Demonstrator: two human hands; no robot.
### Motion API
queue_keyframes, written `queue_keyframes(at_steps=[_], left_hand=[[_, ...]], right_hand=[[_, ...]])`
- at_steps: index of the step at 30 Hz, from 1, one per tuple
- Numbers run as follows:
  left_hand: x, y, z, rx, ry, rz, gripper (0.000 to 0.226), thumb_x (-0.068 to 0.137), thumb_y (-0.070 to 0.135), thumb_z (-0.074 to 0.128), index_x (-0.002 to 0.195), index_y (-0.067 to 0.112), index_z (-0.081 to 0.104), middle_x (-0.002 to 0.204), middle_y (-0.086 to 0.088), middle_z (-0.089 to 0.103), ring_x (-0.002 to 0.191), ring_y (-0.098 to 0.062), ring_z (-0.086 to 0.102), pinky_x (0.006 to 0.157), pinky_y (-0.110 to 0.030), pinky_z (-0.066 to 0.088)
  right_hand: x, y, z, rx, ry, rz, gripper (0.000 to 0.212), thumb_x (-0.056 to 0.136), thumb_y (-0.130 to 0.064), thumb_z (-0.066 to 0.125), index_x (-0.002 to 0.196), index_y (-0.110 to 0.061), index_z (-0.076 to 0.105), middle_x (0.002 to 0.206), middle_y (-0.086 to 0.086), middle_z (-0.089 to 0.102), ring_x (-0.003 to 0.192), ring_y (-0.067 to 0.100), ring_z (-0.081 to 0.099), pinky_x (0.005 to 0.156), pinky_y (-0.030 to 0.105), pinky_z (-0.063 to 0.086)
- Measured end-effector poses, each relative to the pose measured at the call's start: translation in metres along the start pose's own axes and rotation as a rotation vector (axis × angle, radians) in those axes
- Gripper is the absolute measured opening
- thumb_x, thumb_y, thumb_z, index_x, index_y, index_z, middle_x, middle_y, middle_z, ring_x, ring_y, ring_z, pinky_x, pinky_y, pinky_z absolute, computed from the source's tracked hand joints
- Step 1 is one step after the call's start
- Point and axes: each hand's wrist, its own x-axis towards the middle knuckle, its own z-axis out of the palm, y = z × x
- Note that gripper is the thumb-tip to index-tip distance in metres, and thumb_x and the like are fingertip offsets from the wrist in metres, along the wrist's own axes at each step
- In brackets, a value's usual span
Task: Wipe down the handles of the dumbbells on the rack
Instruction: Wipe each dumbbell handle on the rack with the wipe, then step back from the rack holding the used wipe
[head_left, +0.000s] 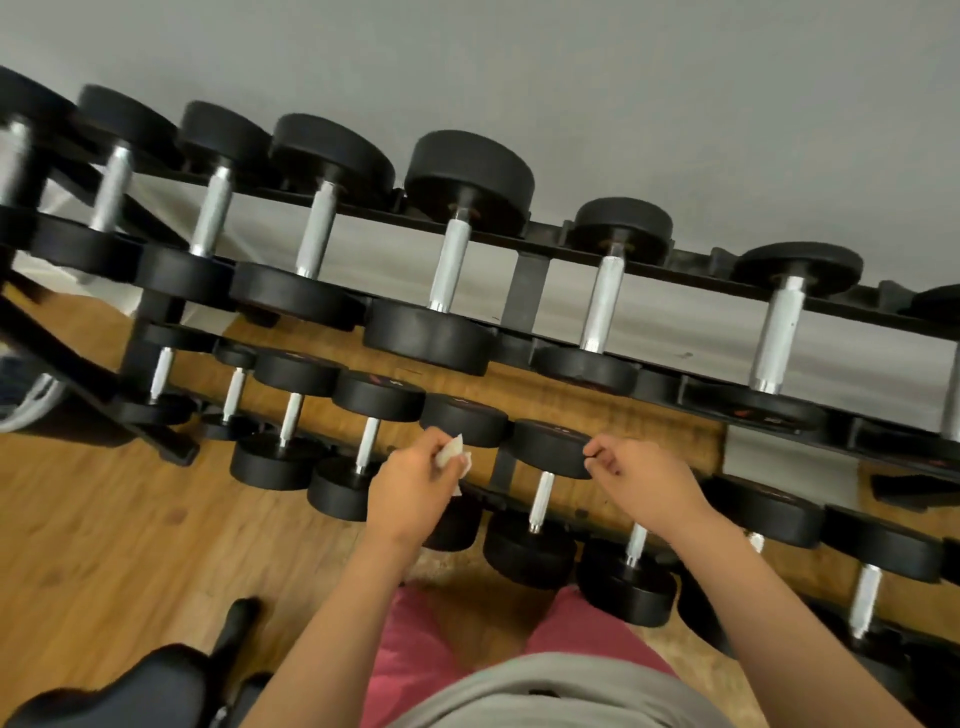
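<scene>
Down at the lower tier of the rack (530, 280), the left hand (410, 488) is pinching a crumpled white wipe (451, 453) right over a dumbbell handle it's hiding, so I'm guessing it's mid-wipe on that one. The right hand (641, 480) is hovering with fingers loosely curled, holding nothing, by the next dumbbell (550, 447). The next move is probably shifting to that one's bare handle (543, 499) and wrapping the wipe round it. Both tiers are carrying rows of dumbbells.

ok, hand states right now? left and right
Left hand: holding a white wipe.
Right hand: fingers curled at a dumbbell head; grip cannot be told.
</scene>
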Motion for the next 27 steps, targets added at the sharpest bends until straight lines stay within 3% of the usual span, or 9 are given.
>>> queue_keyframes(at_steps=[7,11,14,18,21,24,27], left_hand=[[0.033,-0.129,-0.103,-0.023,-0.002,0.003,0.011,0.093,0.038,0.06,0.095,0.027,0.059,0.081,0.007,0.066,0.076,-0.016,0.063,0.068,-0.037,0.052],[0.037,-0.213,-0.178,-0.087,0.046,-0.045,0.01,0.091,0.037,0.062,0.086,0.031,0.056,0.076,0.009,0.066,0.073,-0.013,0.062,0.067,-0.039,0.053],[0.036,-0.264,-0.219,-0.142,0.1,-0.089,0.014,0.09,0.033,0.064,0.08,0.03,0.054,0.071,0.007,0.062,0.068,-0.013,0.059,0.063,-0.043,0.052],[0.038,-0.301,-0.241,-0.244,0.164,-0.156,0.012,0.089,0.03,0.065,0.083,0.021,0.059,0.072,0.004,0.063,0.067,-0.014,0.059,0.064,-0.042,0.048],[0.04,-0.312,-0.239,-0.325,0.088,-0.16,0.013,0.09,0.03,0.065,0.082,0.02,0.059,0.069,0.001,0.063,0.064,-0.017,0.061,0.061,-0.041,0.048],[0.047,-0.326,-0.246,-0.307,0.054,-0.188,0.015,0.089,0.03,0.066,0.081,0.019,0.059,0.066,0.003,0.061,0.063,-0.016,0.059,0.058,-0.034,0.045],[0.074,-0.354,-0.278,-0.205,0.154,-0.271,0.01,0.088,0.027,0.067,0.088,0.019,0.062,0.072,0.006,0.061,0.071,-0.016,0.06,0.065,-0.036,0.047]], right_hand=[[0.032,-0.132,0.06,0.068,0.048,0.05,0.016,0.097,-0.034,0.05,0.11,-0.034,0.059,0.098,-0.013,0.065,0.098,0.015,0.063,0.085,0.039,0.052],[0.049,-0.229,0.096,0.063,0.058,0.027,0.009,0.096,-0.034,0.05,0.1,-0.042,0.054,0.103,-0.009,0.067,0.098,0.018,0.062,0.087,0.041,0.051],[0.058,-0.301,0.116,0.016,0.031,-0.04,0.015,0.097,-0.035,0.048,0.107,-0.035,0.059,0.103,-0.013,0.066,0.099,0.015,0.062,0.084,0.038,0.051],[0.074,-0.368,0.138,-0.092,-0.025,-0.11,0.021,0.097,-0.036,0.047,0.114,-0.034,0.059,0.108,-0.008,0.068,0.103,0.018,0.062,0.083,0.035,0.051],[0.091,-0.402,0.151,-0.119,-0.054,-0.144,0.019,0.097,-0.036,0.047,0.109,-0.031,0.061,0.106,-0.007,0.069,0.101,0.019,0.063,0.082,0.034,0.05],[0.106,-0.434,0.16,-0.149,-0.103,-0.169,0.019,0.096,-0.037,0.047,0.106,-0.029,0.061,0.101,-0.006,0.068,0.098,0.019,0.063,0.082,0.035,0.05],[0.132,-0.464,0.163,-0.127,-0.109,-0.194,0.019,0.097,-0.038,0.049,0.108,-0.028,0.062,0.101,-0.006,0.068,0.098,0.017,0.063,0.083,0.035,0.051]])
